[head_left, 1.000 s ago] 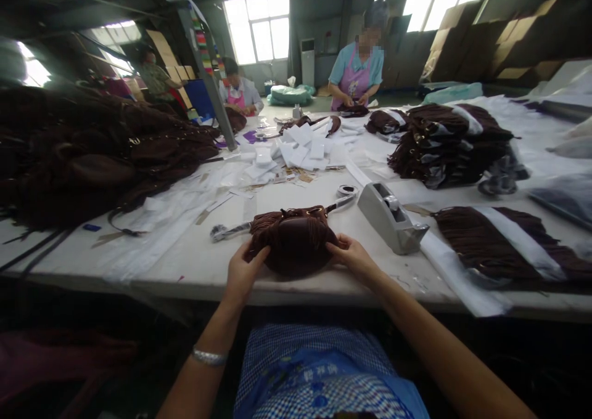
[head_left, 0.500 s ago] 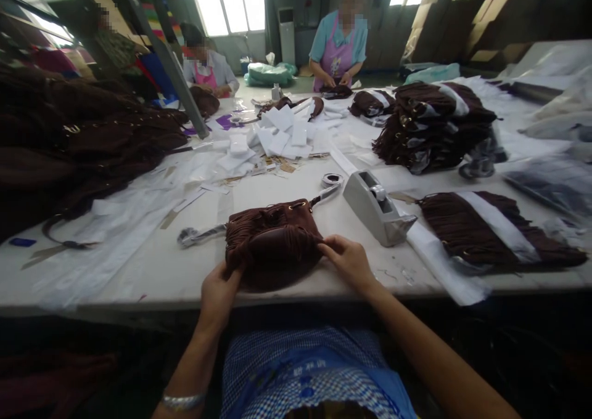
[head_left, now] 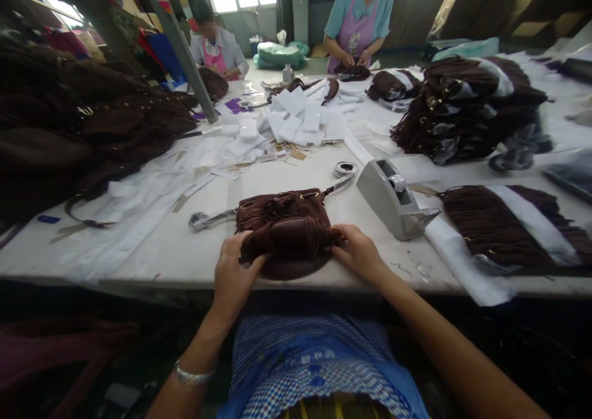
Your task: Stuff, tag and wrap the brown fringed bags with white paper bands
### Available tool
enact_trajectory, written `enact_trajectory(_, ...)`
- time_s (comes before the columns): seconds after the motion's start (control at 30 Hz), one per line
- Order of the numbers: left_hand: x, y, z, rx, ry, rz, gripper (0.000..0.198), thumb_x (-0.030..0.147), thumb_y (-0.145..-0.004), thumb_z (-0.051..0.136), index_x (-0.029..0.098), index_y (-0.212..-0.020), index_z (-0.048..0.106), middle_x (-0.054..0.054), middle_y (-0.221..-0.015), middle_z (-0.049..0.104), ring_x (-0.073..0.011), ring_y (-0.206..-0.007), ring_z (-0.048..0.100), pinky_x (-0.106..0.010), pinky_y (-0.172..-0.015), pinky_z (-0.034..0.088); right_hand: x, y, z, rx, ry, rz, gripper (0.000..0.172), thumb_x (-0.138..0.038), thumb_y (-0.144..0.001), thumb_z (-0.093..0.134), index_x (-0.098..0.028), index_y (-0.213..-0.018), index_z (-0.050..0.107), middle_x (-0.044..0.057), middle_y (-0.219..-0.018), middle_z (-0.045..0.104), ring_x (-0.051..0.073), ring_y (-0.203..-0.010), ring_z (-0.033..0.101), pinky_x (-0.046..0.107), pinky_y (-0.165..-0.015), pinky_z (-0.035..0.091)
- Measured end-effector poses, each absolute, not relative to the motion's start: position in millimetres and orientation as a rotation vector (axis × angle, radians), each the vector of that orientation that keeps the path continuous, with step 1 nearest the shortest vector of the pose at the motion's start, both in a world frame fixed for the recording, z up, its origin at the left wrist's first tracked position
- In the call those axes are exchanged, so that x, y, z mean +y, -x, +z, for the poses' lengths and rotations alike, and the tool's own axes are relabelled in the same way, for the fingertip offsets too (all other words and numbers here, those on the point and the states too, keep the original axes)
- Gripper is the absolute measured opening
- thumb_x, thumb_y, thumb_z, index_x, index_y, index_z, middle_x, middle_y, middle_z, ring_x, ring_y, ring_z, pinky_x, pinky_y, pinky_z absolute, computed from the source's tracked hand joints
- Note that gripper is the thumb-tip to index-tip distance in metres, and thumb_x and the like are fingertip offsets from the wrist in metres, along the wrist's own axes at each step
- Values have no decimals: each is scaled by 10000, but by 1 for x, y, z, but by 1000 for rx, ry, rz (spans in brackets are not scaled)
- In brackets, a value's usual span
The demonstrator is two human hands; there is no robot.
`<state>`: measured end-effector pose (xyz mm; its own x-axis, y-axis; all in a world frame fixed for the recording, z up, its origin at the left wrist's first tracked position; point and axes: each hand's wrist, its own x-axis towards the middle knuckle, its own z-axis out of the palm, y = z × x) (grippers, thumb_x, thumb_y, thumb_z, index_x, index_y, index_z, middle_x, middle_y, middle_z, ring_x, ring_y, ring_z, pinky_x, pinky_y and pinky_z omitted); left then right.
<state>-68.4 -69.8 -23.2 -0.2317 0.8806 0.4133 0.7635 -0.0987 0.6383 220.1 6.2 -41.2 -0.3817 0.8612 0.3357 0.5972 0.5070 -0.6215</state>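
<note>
A dark brown fringed handbag [head_left: 296, 237] lies near the table's front edge, its lower part rolled up toward the gold eyelets. At its left side my left hand [head_left: 237, 268] grips the fringe between thumb and fingers. My right hand [head_left: 355, 251] pinches the strands at the bag's right side. Plastic-wrapped strap ends stick out: one wrapped strap [head_left: 210, 220] to the left, and a wrapped ring [head_left: 345, 169] at the upper right. Just right of the bag stands a grey tape dispenser [head_left: 393, 200].
Finished bags with white bands [head_left: 513, 225] lie at the right, below a stack of bags [head_left: 467, 111]. White paper pieces [head_left: 293, 117] are heaped mid-table. Brown bags [head_left: 92, 123] pile up at the left beside a metal post [head_left: 182, 52]. Two co-workers sit or stand across the table.
Both hands have lifted and rolled the bag's fringe upward, gathering it into a bunched roll. The view has shifted slightly, moving the scene right and up at the far side.
</note>
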Motion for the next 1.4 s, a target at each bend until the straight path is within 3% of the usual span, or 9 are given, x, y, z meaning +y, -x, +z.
enact_trajectory(0.13,-61,84,-40,1799,-1583,1222,335,451,-795,703,178,-989,709,-59,-1003,699,-236,-979,639,-349,-914,508,13,-218,-36,-2123,1128,727,226,-272,-797,733,-220,-1008,669,39,-918,634,212,-882,582,326,-771,478)
enact_trajectory(0.37,-56,103,-53,1644,-1500,1130,393,470,-812,665,142,-1021,722,-65,-1016,743,-253,-991,662,-351,-940,495,26,-227,-34,-2071,1015,1240,176,-301,-788,716,-199,-931,731,35,-914,661,180,-835,622,294,-757,481)
enact_trajectory(0.53,-62,103,-46,1759,-1604,1063,372,432,-817,633,167,-1078,642,-61,-1032,693,-234,-981,640,-337,-910,499,17,-221,-31,-2088,1122,979,60,-179,-744,669,-193,-802,664,-15,-751,612,136,-684,542,248,-639,415)
enact_trajectory(0.73,-65,106,-43,1810,-1881,882,297,334,-830,537,195,-1086,593,-59,-1055,651,-233,-1003,625,-375,-919,498,13,-215,-37,-2226,1267,737,184,-180,-735,628,-229,-912,638,-62,-671,567,113,-592,466,221,-570,310)
enact_trajectory(0.87,-72,114,-17,1866,-1927,704,404,448,-845,587,228,-1184,598,-58,-1139,639,-225,-934,650,-371,-848,537,16,-215,-36,-2325,1292,697,160,-200,-750,620,-238,-905,621,-50,-711,604,127,-620,501,224,-568,286)
enact_trajectory(1.07,-69,75,56,1988,-2445,976,481,522,-917,548,227,-1295,592,-91,-1275,626,-284,-1205,555,-427,-1069,404,16,-212,-35,-2357,1265,637,124,-194,-753,638,-221,-865,594,-34,-744,623,137,-651,528,220,-583,299)
enact_trajectory(1.2,-36,44,69,1760,-2631,533,392,466,-918,577,206,-1198,663,-87,-1098,713,-274,-1058,628,-380,-903,496,17,-220,-31,-2361,1250,643,116,-220,-769,662,-218,-882,635,-37,-729,618,131,-628,525,219,-570,327)
enact_trajectory(1.3,-15,42,64,1718,-2569,325,263,416,-878,644,256,-1072,722,-43,-1017,729,-246,-978,653,-319,-791,505,9,-228,-20,-2336,1188,630,339,-289,-797,712,-236,-1124,638,6,-893,665,169,-753,609,260,-673,463)
enact_trajectory(1.4,-8,48,57,1668,-2544,366,211,388,-855,663,271,-1022,715,-19,-1009,721,-229,-952,652,-313,-782,491,-10,-221,-5,-2227,1015,406,601,-334,-832,723,-262,-1380,487,97,-1236,620,257,-1118,593,408,-962,497)
